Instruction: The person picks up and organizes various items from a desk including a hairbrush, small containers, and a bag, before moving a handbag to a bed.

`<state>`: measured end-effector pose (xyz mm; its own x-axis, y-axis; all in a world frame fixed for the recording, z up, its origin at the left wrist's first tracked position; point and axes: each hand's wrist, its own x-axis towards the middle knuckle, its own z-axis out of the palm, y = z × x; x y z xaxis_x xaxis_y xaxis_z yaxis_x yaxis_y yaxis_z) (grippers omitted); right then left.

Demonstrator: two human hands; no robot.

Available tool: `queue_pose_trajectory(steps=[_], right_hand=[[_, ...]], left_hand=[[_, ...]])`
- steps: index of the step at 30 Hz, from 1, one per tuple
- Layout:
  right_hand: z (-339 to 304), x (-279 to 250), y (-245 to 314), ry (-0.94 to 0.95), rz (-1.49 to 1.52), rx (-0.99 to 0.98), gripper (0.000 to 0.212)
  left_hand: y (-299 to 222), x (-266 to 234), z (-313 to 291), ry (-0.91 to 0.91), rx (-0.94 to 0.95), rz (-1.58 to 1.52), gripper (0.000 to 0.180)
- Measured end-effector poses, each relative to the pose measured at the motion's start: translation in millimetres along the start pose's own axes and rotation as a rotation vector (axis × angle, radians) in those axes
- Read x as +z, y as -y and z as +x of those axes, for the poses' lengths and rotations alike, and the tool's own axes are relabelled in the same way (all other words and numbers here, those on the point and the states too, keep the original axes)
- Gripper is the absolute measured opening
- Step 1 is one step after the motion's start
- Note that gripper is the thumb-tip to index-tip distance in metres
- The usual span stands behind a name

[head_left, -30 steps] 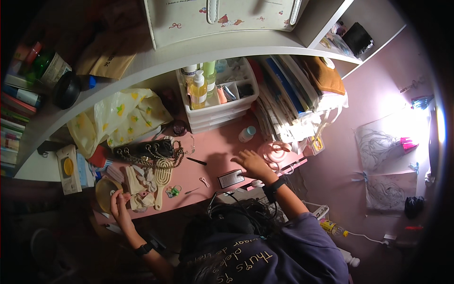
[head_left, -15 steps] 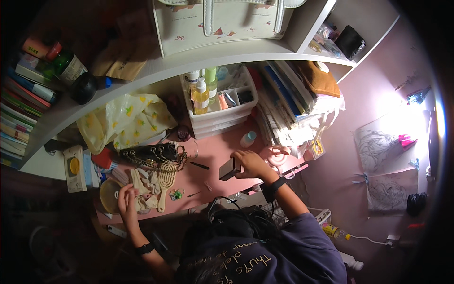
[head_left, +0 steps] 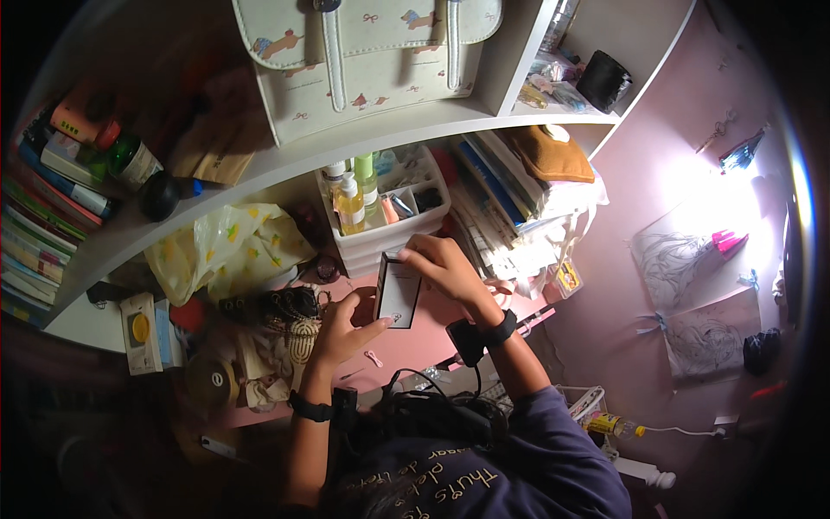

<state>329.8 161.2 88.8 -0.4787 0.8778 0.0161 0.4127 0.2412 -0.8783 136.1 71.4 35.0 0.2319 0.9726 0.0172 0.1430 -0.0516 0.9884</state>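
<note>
I hold a small flat box (head_left: 399, 291), white with a dark edge, upright above the pink desk (head_left: 415, 346). My right hand (head_left: 445, 266) grips its top and right side. My left hand (head_left: 346, 324) touches its lower left side with thumb and fingers. Both wrists wear dark bands. A small pink piece (head_left: 373, 357) lies on the desk just below the box.
A white organiser tray (head_left: 380, 238) with bottles stands behind the box. A yellow-patterned plastic bag (head_left: 229, 251), a dark wicker item (head_left: 281, 310) and clutter lie left. Stacked books and papers (head_left: 510, 225) sit right. A cream satchel (head_left: 372, 52) rests on the shelf above.
My right hand picked the small box off the desk and raised it. My left hand came in from the left clutter and now touches the box.
</note>
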Motion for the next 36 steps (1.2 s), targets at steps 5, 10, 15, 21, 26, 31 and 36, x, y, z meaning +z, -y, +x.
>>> queue_pose_trajectory(steps=[5, 10, 15, 21, 26, 31, 36], right_hand=[[-7, -1, -12, -0.068, 0.327, -0.031, 0.036], [-15, 0, -9, 0.085, 0.432, -0.050, 0.034], [-9, 12, -20, 0.048, 0.525, -0.204, 0.053], [-13, 1, -17, 0.073, 0.438, -0.161, 0.059], [-16, 17, -11, 0.194, 0.279, -0.269, 0.064], [-23, 36, -3, 0.222, 0.477, -0.026, 0.055], [-20, 50, -15, 0.151, 0.389, -0.099, 0.048]], left_hand=[[-3, 2, 3, -0.004, 0.039, -0.452, 0.042], [-10, 1, 6, -0.010, 0.023, -0.500, 0.045], [-10, -1, 8, -0.032, 0.029, -0.412, 0.044], [-18, -18, 10, -0.182, 0.170, -0.203, 0.049], [-23, -32, 20, -0.375, 0.179, -0.180, 0.044], [-24, -37, 30, -0.340, 0.241, -0.371, 0.044], [-12, -29, 25, -0.211, 0.196, -0.478, 0.055]])
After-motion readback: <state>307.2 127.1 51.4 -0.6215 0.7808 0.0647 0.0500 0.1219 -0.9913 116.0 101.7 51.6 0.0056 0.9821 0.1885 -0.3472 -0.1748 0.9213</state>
